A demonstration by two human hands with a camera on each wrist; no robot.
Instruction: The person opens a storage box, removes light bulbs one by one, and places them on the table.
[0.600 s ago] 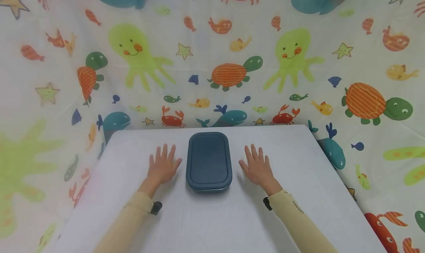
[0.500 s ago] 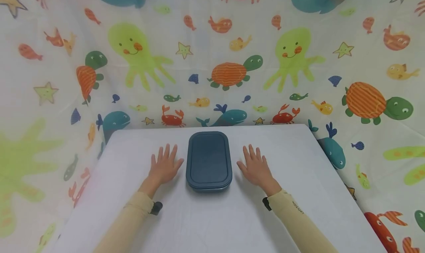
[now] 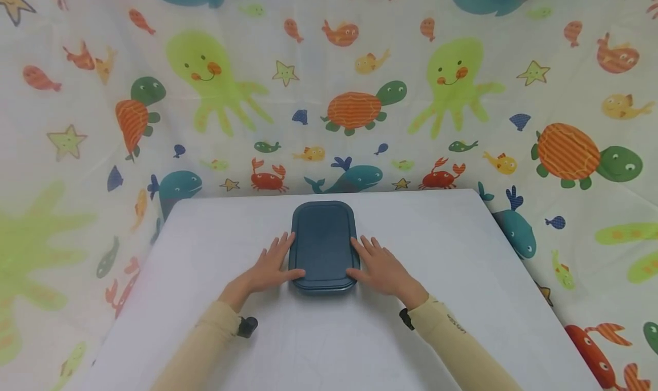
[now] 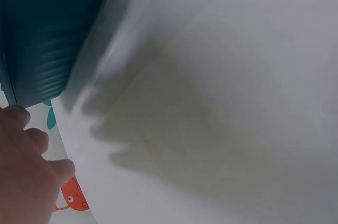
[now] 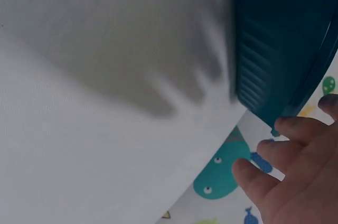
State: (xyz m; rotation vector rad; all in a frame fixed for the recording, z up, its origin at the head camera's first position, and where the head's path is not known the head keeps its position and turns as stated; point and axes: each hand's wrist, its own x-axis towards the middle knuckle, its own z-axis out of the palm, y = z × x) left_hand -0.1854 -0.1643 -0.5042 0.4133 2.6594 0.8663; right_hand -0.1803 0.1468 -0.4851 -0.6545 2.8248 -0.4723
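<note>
A dark blue rectangular box with a lid (image 3: 325, 237) lies flat on the white table, its long side pointing away from me. At its left edge is my left hand (image 3: 264, 271), with the thumb over the lid's near left corner and the index fingertip at the rim. My right hand (image 3: 382, 268) mirrors it on the right edge. Both hands have fairly straight, spread fingers. Ribbed side walls of the box (image 4: 50, 39) show in the left wrist view, with the left fingers (image 4: 37, 138) by the rim. In the right wrist view, right fingers (image 5: 298, 129) are near the box's rim.
The white table (image 3: 329, 345) has a far edge just beyond the box. A curtain (image 3: 319, 54) printed with sea animals hangs behind and at both sides. Dark wrist cameras (image 3: 248, 326) sit at the sleeve cuffs.
Both hands have moved inward from beside the box to its left and right edges, thumbs now over the lid. The box has not moved on the table. The head view has tilted slightly.
</note>
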